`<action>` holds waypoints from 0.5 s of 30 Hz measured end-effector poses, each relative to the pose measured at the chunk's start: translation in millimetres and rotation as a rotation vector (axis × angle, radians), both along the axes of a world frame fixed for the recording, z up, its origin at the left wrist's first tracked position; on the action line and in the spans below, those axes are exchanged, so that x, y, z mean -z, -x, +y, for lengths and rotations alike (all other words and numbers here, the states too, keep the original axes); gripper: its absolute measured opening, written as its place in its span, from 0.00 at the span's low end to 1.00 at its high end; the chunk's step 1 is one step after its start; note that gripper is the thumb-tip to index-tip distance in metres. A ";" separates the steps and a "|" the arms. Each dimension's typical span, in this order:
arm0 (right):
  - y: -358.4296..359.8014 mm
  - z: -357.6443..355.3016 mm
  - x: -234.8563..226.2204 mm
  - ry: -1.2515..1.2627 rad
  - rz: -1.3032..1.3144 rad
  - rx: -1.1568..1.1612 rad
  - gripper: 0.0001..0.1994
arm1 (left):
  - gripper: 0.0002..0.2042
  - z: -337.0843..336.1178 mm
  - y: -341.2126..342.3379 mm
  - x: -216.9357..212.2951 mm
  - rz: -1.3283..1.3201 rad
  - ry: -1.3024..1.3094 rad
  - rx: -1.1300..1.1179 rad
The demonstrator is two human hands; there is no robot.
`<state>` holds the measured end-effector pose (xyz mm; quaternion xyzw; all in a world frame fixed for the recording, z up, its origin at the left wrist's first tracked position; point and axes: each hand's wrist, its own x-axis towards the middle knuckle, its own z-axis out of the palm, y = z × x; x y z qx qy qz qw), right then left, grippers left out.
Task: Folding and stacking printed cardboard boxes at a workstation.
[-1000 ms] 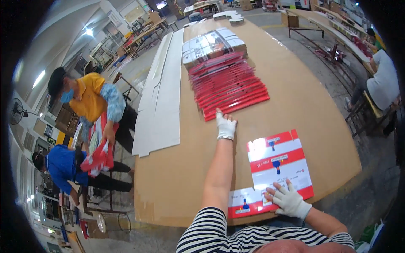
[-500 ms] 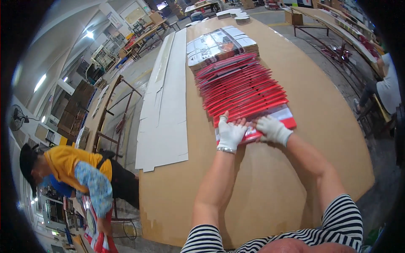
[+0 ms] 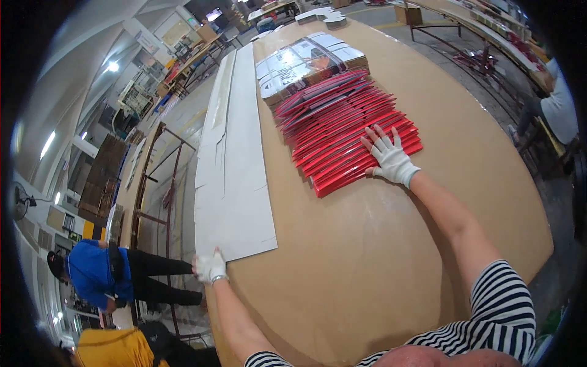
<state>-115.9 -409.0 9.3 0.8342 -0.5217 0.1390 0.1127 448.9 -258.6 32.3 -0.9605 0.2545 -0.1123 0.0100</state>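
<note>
My right hand [image 3: 392,160], in a white fingerless glove, lies spread open on the near right part of a row of overlapping red folded packages [image 3: 348,144] with a shiny surface. It rests flat on top of them. My left hand [image 3: 211,266], gloved the same way, is at the near left corner of a long white cardboard sheet [image 3: 241,214]. Its thumb lies on top of the sheet and its fingers bend over the left edge. Their tips are partly hidden.
A strapped bundle of printed flat pieces [image 3: 309,64] sits behind the red row on the brown table [image 3: 342,275]. White cut pieces [image 3: 321,17] lie at the far end. Two people, in blue [image 3: 98,272] and yellow [image 3: 116,348], are at the left; another person [image 3: 559,107] sits right.
My left hand has left the front of the red row and moved left to the white sheet. My right hand has moved up onto the red packages. A person in blue has come into view.
</note>
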 end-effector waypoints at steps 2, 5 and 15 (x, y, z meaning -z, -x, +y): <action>-11.9 11.8 1.7 0.035 -0.028 0.008 0.45 | 0.47 29.5 -35.7 2.5 0.173 0.083 -0.227; -5.6 59.2 5.9 0.022 -0.103 -0.028 0.40 | 0.46 32.8 -29.0 -6.4 0.294 0.096 -0.259; 37.4 252.8 -9.4 -0.162 -0.184 -0.169 0.28 | 0.42 33.1 -96.5 37.1 0.362 0.359 -0.035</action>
